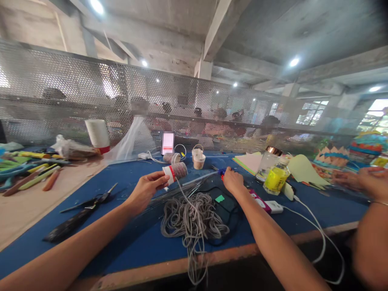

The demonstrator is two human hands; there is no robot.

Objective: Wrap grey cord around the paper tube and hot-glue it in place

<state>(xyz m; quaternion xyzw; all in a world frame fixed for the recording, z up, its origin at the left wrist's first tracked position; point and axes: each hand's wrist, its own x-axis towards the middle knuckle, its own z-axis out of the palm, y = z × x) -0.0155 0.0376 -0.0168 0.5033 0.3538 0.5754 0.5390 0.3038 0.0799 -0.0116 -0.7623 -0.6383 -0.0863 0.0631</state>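
In the head view, the left hand (148, 188) is raised just above the blue counter (145, 242). Its grip is pinched around a small white cup (173, 172) lying on its side, thumb on the rim, with grey-brown cord wound round the body. One strand runs down from the cup to a loose heap of grey cord (194, 220) that lies on the counter between the two forearms, its tail hanging over the near edge. The right hand (233, 181) rests on the counter just beyond the heap, fingers curled inward beside a small blue piece (223, 171). I cannot tell whether its grip is closed on anything. Black scissors (91, 203) lie open to the left of the left wrist. A yellow bottle (276, 178) stands to the right of the right hand, with a white charger (274, 207) near it. Another person's hand (368, 180) works at the far right.
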